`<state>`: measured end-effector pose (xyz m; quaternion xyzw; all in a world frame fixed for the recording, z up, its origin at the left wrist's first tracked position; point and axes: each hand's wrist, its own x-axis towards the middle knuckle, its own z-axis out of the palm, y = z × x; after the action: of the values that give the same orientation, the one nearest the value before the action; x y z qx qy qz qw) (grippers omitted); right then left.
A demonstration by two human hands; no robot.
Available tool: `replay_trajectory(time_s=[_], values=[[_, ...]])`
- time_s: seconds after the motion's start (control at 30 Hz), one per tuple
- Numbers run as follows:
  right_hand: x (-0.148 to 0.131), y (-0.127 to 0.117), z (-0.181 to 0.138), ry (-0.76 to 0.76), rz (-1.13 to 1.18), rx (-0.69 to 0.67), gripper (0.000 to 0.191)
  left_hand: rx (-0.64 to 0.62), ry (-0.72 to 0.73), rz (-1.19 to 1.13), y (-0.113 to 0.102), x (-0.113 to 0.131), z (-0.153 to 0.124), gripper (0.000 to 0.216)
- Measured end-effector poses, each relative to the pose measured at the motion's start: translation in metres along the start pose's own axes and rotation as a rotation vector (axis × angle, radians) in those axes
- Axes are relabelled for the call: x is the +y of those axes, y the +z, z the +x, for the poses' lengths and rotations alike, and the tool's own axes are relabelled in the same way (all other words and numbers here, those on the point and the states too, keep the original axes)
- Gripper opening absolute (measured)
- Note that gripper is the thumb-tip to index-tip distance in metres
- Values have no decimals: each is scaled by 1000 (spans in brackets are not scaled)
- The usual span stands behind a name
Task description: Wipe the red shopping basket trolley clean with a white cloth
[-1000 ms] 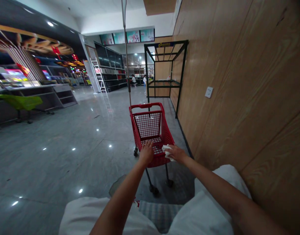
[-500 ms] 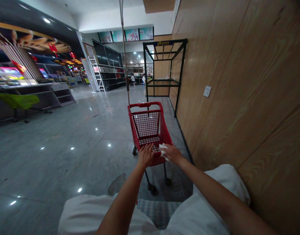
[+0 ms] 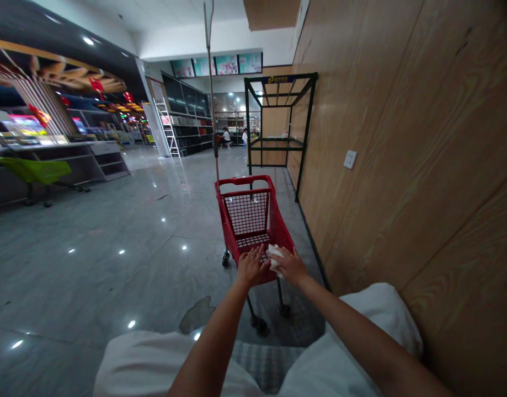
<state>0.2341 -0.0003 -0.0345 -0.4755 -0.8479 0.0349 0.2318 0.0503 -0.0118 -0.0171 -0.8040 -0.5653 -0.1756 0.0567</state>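
- White clothing (image 3: 145,366) fills the bottom of the view, both bare forearms reaching out over it; a checked mat (image 3: 266,365) lies below and between the arms.
- Left hand (image 3: 251,267): fingers apart and flat, palm down on the near rim of the red cart (image 3: 240,220). It grips nothing.
- Right hand (image 3: 292,266): just right of the left hand, on the same rim, fingers closed on a white cloth (image 3: 273,255).
- The cloth sticks out to the left of the right hand, between the two hands, touching the cart's rim.
- The cart stands just ahead of both hands, basket open-topped, with mesh walls. Its wheels are on the grey glossy floor (image 3: 112,259).
- A thin pole (image 3: 212,110) rises from the cart's far left corner.
- To the right of the right hand is a wood-panel wall (image 3: 422,138) with a white socket (image 3: 350,159).
- Beyond the cart, a black metal rack (image 3: 278,144) stands against the wall.
- Far left of the left hand: a green seat (image 3: 33,171), then a ladder (image 3: 168,131).
- Farthest: wall screens (image 3: 220,65), and small figures of people (image 3: 226,135), too small to tell more.
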Motion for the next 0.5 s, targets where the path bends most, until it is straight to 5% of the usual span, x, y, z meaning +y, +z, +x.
replay_trajectory(time_s=[0.13,0.23,0.33,0.5], values=[[-9,-15,2,61,142,30,69,-29,25,0,-4,3,2,57],[-33,-46,7,203,152,207,56,-81,54,-12,-9,4,2,45],[-62,-95,12,83,63,421,13,-98,64,-25,-11,3,1,41],[-91,-151,18,-138,-76,407,11,-85,58,2,-10,1,0,44]])
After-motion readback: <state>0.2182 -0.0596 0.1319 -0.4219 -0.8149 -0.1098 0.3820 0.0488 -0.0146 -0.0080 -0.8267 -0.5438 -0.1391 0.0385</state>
